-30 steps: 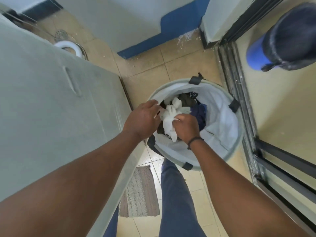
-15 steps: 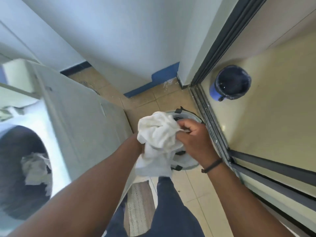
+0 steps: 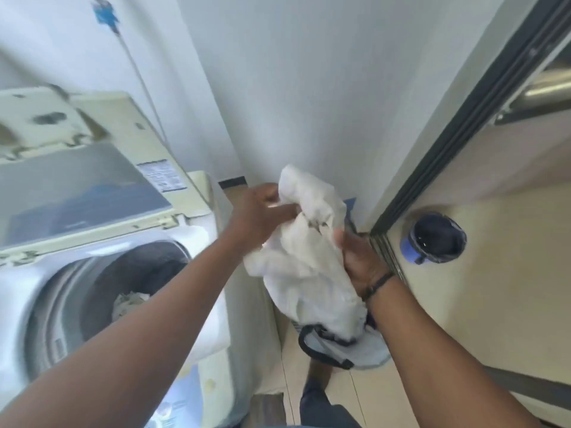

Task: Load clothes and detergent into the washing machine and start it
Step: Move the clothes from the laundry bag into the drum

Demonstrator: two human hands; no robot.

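A crumpled white garment point(image 3: 309, 251) hangs in the air between my two hands, to the right of the washing machine. My left hand point(image 3: 259, 211) grips its upper left part, and my right hand point(image 3: 361, 261) holds its right side. The top-loading washing machine point(image 3: 197, 304) stands at the left with its lid point(image 3: 77, 186) raised. Its dark drum point(image 3: 102, 291) is uncovered, and a pale cloth point(image 3: 128, 304) lies inside. The grey laundry basket point(image 3: 346, 353) sits on the floor below the garment, mostly hidden by it.
A white wall point(image 3: 309, 88) rises straight ahead. A dark sliding-door track point(image 3: 463, 118) runs along the right, and beyond it a blue bucket point(image 3: 432, 237) stands on the beige floor. A mat edge point(image 3: 265, 409) shows by the machine's foot.
Both hands lifted the white garment out of the basket and carried it up and leftward. My view swung up, so the machine's drum and raised lid now show.
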